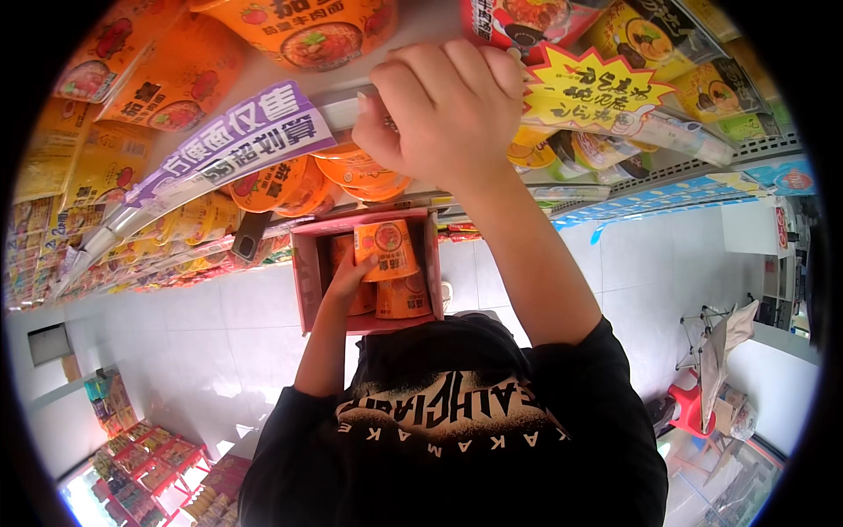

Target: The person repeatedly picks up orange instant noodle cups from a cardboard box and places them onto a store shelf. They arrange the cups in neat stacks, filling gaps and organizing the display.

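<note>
My left hand point(350, 271) grips an orange instant-noodle cup point(387, 245), with the thumb on its side. The cup is at the mouth of an open pink-red carton point(431, 267). Other orange noodle cups point(403, 296) stand inside that carton. Up at the shelf, the fingers of my right hand point(454, 112) are curled over the front rail point(339, 113); their tips are hidden. Behind the rail, left of that hand, stands a large orange noodle bucket point(316, 33). A red noodle bucket point(527, 23) is just beyond the knuckles.
A purple-and-white sign point(230, 141) and a yellow starburst sign point(593, 89) hang on the rail. More orange cups point(359, 171) fill the shelf below. A dark phone-like object point(250, 238) juts from a lower shelf edge. A red stool point(690, 405) stands at the right.
</note>
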